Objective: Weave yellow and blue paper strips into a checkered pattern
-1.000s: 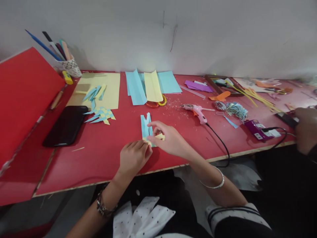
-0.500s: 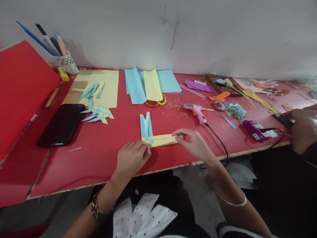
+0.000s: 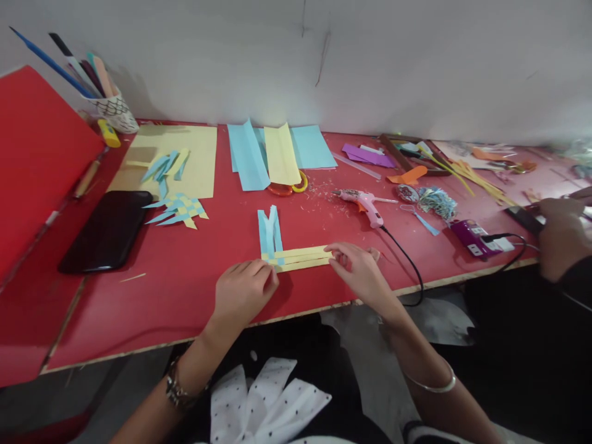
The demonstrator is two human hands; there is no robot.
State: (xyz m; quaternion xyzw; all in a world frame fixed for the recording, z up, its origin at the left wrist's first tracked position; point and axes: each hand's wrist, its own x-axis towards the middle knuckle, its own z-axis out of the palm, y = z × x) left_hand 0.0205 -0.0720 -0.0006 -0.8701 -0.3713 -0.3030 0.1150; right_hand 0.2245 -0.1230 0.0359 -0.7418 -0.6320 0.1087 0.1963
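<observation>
On the red table lies a small paper weave, its light blue strips (image 3: 269, 234) pointing to the back wall and its pale yellow strips (image 3: 303, 258) running to the right. They cross in a little checkered corner. My left hand (image 3: 246, 288) is closed at this corner, fingers pressed on its near left edge; the fingertips are partly hidden. My right hand (image 3: 357, 269) pinches the right-hand ends of the yellow strips between thumb and fingers. A finished-looking woven piece in blue and yellow (image 3: 182, 209) rests further left.
A pink glue gun (image 3: 363, 202) with a black cord lies right of the weave. Behind are folded paper sheets (image 3: 282, 154) and scissors (image 3: 300, 181). A black phone (image 3: 106, 231) and pen cup (image 3: 118, 113) stand left. At far right are a purple power adapter (image 3: 475, 239) and another person's hand (image 3: 562, 231).
The yellow strips now lie flatter and more evenly side by side, with thin gaps between them. My right hand keeps its place at their ends. The whole view has shifted slightly.
</observation>
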